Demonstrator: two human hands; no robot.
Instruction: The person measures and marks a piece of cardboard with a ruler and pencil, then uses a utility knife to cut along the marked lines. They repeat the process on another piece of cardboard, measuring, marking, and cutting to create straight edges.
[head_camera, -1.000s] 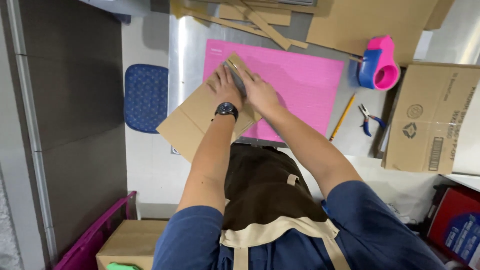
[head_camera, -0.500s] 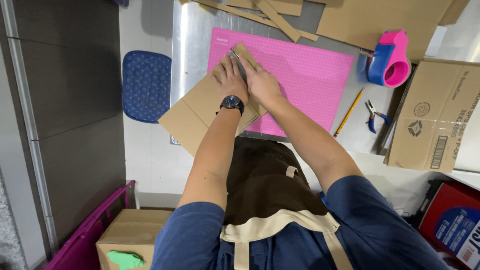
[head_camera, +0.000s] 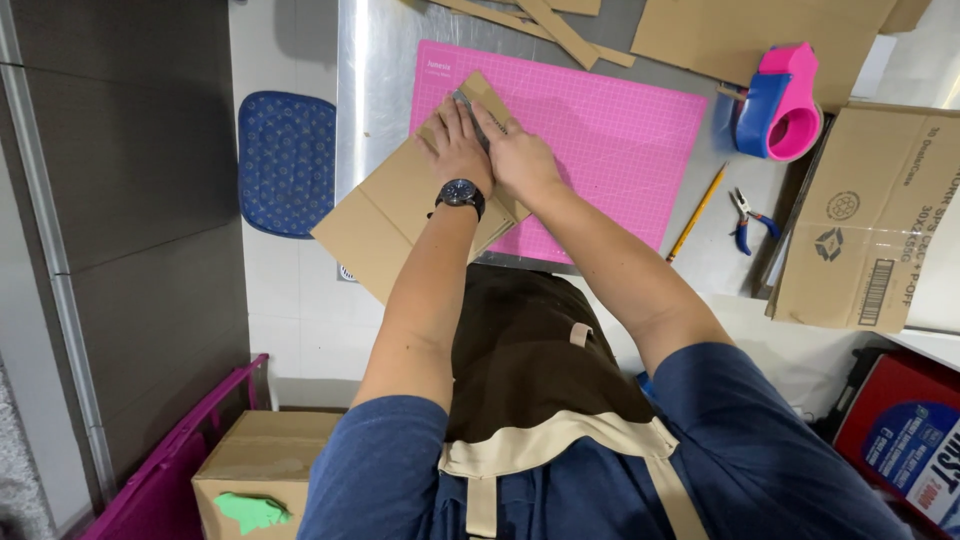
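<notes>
Cardboard lay flat under both hands: a folded brown cardboard piece (head_camera: 400, 215) rested at a slant, its upper end on the pink cutting mat (head_camera: 600, 140) and its lower corner hanging past the tabletop's (head_camera: 375, 90) near edge. The left hand (head_camera: 455, 150), with a dark wristwatch (head_camera: 461, 193) on it, pressed down on the cardboard's upper part, its fingers spread apart and flat. The right hand (head_camera: 520, 160) lay just beside it, touching it, fingers (head_camera: 490, 118) together and reaching onto the same end of the cardboard. A small grey object (head_camera: 463, 100) showed between the fingertips; whether either hand gripped it could not be told.

Beyond the mat lay loose cardboard strips (head_camera: 560, 25) and a large cardboard sheet (head_camera: 760, 35). To the right stood a pink and blue tape dispenser (head_camera: 780, 105), and near it a yellow pencil (head_camera: 697, 212) and blue-handled pliers (head_camera: 745, 218), both well apart from the hands. A flattened cardboard box (head_camera: 870, 220) lay at the far right, with a red container (head_camera: 900, 430) below it.

The tabletop was shiny metal. Left of it a blue patterned cushion (head_camera: 286, 160) sat over a pale tiled floor beside a dark wall. Lower left, a magenta crate (head_camera: 175, 470) stood beside a closed cardboard carton (head_camera: 255, 470) bearing a green scrap.
</notes>
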